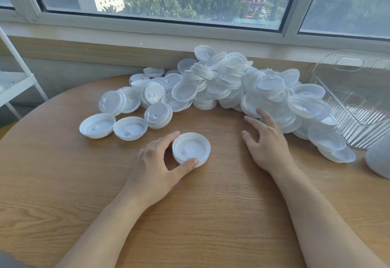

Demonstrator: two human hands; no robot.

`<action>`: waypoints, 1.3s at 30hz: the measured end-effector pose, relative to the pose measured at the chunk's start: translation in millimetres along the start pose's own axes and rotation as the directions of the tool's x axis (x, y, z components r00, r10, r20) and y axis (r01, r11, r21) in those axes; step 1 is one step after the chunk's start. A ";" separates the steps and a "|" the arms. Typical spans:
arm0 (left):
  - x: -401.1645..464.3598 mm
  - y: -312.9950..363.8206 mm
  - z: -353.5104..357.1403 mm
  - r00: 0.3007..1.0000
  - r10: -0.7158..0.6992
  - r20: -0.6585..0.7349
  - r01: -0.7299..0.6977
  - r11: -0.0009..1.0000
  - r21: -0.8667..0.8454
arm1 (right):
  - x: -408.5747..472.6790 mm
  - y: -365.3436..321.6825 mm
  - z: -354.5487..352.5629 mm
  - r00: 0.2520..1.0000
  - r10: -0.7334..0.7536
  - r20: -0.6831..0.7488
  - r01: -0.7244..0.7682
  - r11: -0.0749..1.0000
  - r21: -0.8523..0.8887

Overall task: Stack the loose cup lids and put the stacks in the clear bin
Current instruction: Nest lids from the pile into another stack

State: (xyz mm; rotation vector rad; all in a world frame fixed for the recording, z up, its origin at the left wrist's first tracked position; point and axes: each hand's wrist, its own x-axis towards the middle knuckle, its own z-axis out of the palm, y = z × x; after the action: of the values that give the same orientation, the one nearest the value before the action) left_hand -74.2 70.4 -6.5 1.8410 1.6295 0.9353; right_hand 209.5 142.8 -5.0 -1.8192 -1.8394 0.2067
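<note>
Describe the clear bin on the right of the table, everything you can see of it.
The clear bin is see-through ribbed plastic with a cut-out handle slot near its top edge. It lies tipped on the wooden table at the far right, below the window sill. Loose cup lids from the pile crowd against its left side. No lids show inside. Neither hand touches it.

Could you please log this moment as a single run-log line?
left hand: grips small lid stack | right hand: open, at lid pile | clear bin: no stacks visible

Translucent white cup lids (pixel 221 84), ribbed clear bin (pixel 356 98), light woodgrain table (pixel 190 215), white shelf (pixel 14 84).
</note>
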 end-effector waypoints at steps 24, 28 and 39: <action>0.4 1.5 -0.7 1.000 0.015 0.002 -0.015 1.000 0.001 | -14.7 -13.5 -4.2 0.974 -0.163 -0.156 0.215 0.881 0.421; 0.0 1.8 -1.1 1.000 0.018 -0.003 -0.018 1.000 0.004 | -11.9 -15.8 1.0 0.991 -0.117 -0.072 0.136 0.915 0.379; -1.6 5.8 -1.6 1.000 0.015 -0.012 -0.014 1.000 0.024 | -22.5 -28.8 5.6 0.957 -0.285 0.048 0.232 0.855 0.463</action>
State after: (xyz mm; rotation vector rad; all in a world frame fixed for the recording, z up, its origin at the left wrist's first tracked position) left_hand -71.8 67.9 -1.4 1.8692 1.6435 0.9383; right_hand 180.2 120.4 -2.1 -1.2467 -1.8949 0.5988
